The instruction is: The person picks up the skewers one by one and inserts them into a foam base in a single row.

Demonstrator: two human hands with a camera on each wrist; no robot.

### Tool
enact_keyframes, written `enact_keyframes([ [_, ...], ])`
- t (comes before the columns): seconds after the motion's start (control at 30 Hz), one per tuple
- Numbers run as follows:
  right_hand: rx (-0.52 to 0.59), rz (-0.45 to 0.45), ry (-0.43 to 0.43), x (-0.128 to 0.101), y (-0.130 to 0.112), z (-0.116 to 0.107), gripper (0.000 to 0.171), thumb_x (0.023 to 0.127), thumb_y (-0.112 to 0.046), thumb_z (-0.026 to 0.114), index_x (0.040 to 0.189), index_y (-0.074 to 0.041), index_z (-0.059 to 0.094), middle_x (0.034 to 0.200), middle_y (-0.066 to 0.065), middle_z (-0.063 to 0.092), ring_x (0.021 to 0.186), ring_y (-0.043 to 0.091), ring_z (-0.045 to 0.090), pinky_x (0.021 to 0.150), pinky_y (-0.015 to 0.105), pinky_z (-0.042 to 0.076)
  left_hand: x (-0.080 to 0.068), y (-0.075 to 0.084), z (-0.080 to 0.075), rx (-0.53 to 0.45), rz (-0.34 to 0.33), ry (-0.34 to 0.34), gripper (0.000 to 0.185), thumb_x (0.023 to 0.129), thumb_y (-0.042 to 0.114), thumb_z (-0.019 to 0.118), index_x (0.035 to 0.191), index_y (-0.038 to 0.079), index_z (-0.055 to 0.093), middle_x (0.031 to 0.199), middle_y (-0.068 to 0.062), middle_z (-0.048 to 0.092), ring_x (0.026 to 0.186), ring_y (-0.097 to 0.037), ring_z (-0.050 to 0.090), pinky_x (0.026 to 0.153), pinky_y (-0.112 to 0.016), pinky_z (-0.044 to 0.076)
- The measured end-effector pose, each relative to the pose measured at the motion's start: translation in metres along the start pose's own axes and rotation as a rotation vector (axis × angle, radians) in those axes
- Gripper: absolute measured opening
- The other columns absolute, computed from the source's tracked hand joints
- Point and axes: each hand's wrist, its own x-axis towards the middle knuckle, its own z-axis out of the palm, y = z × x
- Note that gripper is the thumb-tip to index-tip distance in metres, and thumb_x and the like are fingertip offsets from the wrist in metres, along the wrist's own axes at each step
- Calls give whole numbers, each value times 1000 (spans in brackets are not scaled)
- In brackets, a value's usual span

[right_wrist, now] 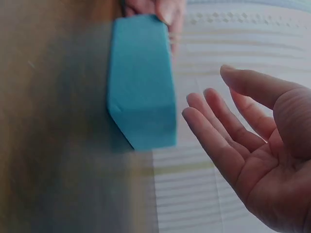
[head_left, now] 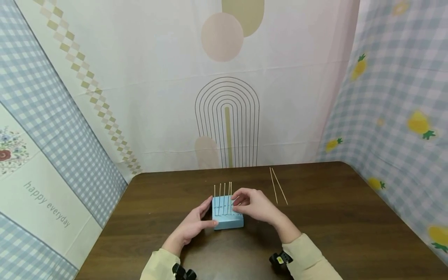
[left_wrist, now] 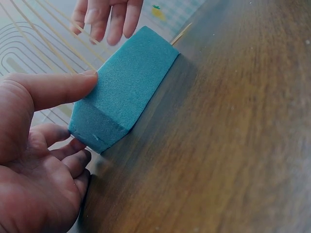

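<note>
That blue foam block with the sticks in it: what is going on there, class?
A person sits at a dark wooden table with a blue foam block in front of them. Several thin wooden sticks stand upright in the block. The left hand steadies the block, thumb pressed on its top edge. The right hand hovers with relaxed fingers beside the standing sticks and holds nothing. Two spare sticks lie on the table beyond the right hand.

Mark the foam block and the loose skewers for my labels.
foam block (head_left: pixel 228 223), head view, near side face.
loose skewers (head_left: pixel 278 186), head view, mid-length of the pair.
</note>
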Motion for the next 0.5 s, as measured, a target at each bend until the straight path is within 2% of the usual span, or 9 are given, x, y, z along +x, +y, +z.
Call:
enact_keyframes([
  [0.13,112,39,23,-2,7,-18,29,97,-14,81,122,-2,71,108,5,76,97,23,74,84,38,62,-2,-1,1,-6,-1,4,96,92,13,83,170,6,27,174,-20,24,161,-39,22,127,-58,20],
  [0.27,199,110,94,-5,21,-40,31,98,-12,79,125,-1,69,113,12,74,103,35,74,89,49,62,-2,-2,1,-9,2,0,95,92,11,82,170,6,27,174,-20,25,161,-39,22,127,-58,20],
  [0.37,197,185,168,-6,34,-57,32,99,-11,78,128,0,68,118,17,73,108,35,72,91,51,61,-2,-1,1,-10,5,0,96,92,11,83,170,7,28,174,-20,25,161,-38,22,127,-57,20],
  [0.5,156,268,245,-3,55,-77,40,99,-6,76,134,7,63,127,27,70,111,31,71,90,48,62,-2,-1,1,-13,7,4,96,92,12,83,170,7,28,174,-20,25,161,-39,22,126,-57,21],
])
